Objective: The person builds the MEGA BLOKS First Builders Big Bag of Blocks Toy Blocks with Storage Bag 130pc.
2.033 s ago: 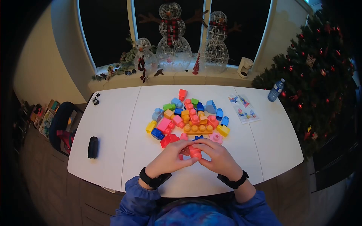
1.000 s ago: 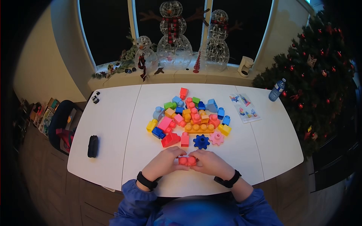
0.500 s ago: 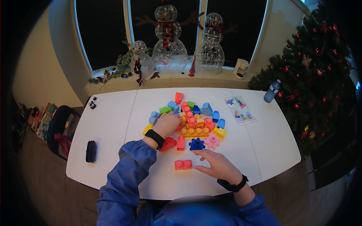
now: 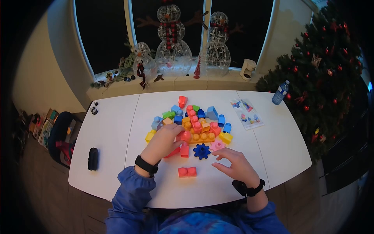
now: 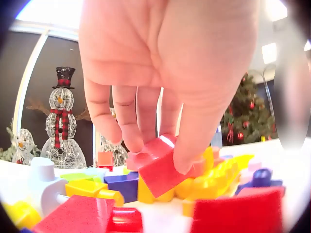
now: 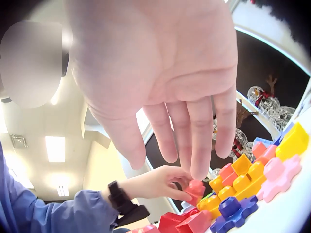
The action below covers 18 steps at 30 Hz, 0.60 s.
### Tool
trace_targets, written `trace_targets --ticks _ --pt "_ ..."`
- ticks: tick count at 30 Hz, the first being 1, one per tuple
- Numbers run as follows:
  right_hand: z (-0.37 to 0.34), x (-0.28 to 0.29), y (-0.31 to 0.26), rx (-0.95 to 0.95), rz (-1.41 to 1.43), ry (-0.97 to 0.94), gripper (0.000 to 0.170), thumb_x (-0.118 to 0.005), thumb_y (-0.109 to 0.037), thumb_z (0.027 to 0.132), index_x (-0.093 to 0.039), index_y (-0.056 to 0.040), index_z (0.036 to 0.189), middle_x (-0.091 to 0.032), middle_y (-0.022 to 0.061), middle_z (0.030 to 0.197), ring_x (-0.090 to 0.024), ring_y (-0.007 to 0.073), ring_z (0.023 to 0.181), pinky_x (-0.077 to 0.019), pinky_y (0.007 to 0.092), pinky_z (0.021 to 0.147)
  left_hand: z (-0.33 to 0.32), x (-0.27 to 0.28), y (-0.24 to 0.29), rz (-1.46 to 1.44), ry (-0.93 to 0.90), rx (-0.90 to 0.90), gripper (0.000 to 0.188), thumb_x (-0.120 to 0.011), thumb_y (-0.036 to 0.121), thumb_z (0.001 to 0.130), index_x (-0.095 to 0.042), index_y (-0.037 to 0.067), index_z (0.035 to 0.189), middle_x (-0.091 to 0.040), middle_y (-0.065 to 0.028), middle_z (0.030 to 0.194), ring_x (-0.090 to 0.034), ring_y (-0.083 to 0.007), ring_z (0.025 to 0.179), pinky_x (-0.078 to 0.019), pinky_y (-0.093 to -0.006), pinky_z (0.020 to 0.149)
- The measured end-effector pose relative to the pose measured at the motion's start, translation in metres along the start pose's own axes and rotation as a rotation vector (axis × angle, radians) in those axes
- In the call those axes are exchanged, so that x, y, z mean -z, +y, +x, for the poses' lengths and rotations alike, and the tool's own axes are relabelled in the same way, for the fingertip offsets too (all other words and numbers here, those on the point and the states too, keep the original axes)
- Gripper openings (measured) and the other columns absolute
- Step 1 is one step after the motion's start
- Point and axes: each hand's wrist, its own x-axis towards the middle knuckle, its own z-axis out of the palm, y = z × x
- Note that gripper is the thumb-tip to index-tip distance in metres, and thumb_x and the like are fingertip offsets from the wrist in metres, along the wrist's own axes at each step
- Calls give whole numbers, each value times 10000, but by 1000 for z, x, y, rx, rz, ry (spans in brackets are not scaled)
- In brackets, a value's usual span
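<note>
In the head view, the left hand [image 4: 160,142] is at the near side of the block pile, its fingers around a red block [image 4: 184,135]. The right hand [image 4: 234,167] hangs beside the blue gear [image 4: 201,151], thumb and fingers parted and holding nothing. A red two-knob piece [image 4: 187,172] lies alone nearer the person; whether it is one block or two, I cannot tell. Picking out a block looks like the step in hand. Around that piece the tabletop [image 4: 218,191] is bare right to the near edge — ample room for setting down.

In the left wrist view, thumb and fingers pinch the red block, which is tilted among its neighbours. Red pieces crowd the front, so the next move seems to call for a lift straight up before any sideways travel.

In the right wrist view, the right fingers are straight and slightly spread — free to help. Below them, the blue gear and pink gear [image 6: 280,178] flank the yellow bar [image 6: 235,190], likely obstacles to a low reach.
</note>
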Motion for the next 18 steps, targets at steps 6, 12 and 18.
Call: trace_targets --ticks 6,12,18 --pt "14 -20 -13 70 85 62 515 -854 -161 852 -649 -75 1316 -731 96 1204 -733 216 942 -574 339 796 -39 5 67 -336 23 11 430 -843 117 826 -667 29 1209 -703 -142 1068 -690 -309 980 -572 -372 853" --pt "17 -25 -12 34 79 -66 482 -850 -149 827 -648 -63 1256 -728 86 1085 -708 199 871 -563 338 756 -49 1 83 -477 -1 61 496 -879 151 801 -658 26 1227 -702 -123 1090 -697 -257 955 -573 -361 818" --pt "11 -25 -2 -13 35 -90 396 -823 -177 840 -656 -37 1171 -729 138 1039 -723 297 901 -565 374 761 -67 -6 64 -318 -64 139 576 -893 281 793 -659 26 1253 -694 -143 1142 -695 -304 972 -567 -387 823"
